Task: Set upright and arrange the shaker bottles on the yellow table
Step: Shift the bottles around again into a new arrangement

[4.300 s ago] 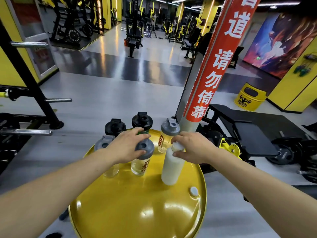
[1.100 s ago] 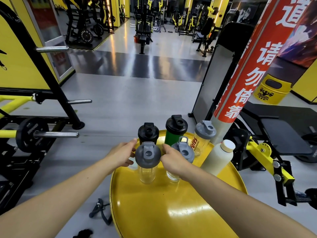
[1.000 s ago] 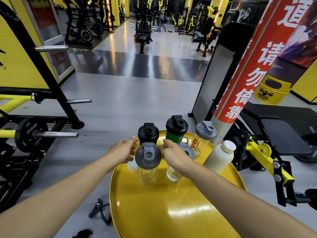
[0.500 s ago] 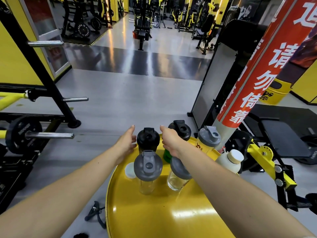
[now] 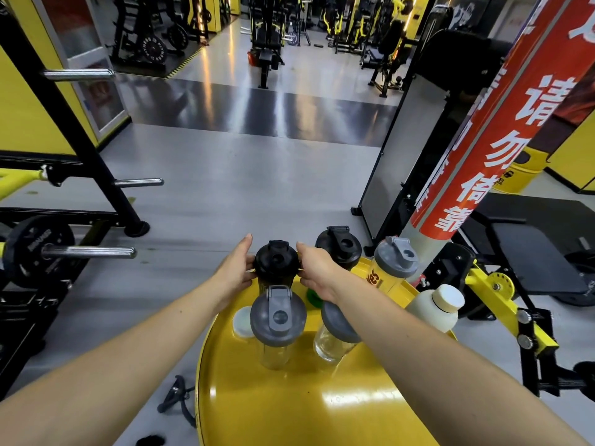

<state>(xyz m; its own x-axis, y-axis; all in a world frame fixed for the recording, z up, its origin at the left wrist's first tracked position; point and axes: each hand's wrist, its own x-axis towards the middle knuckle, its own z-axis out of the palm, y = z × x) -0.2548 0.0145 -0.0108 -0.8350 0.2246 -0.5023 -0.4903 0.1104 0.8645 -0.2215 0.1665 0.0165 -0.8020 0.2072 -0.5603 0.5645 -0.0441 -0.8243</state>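
The black shaker (image 5: 276, 263) is pressed between left hand (image 5: 236, 272) and right hand (image 5: 317, 272); it is best slid level, clear of the table (image 5: 289, 407) rim.

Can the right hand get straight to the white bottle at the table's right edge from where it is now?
Probably yes. The right hand is at the black-lidded shaker; the white bottle stands apart at the right rim, with only the yellow shaker close beside that path.

Pillar: red banner (image 5: 502, 130) with white Chinese characters, right.
Rack: black squat rack (image 5: 74, 136), left.
Weight plate (image 5: 38, 249): on barbell sleeve.
Bench: black weight bench (image 5: 531, 246), right.
Floor (image 5: 241, 175): grey.
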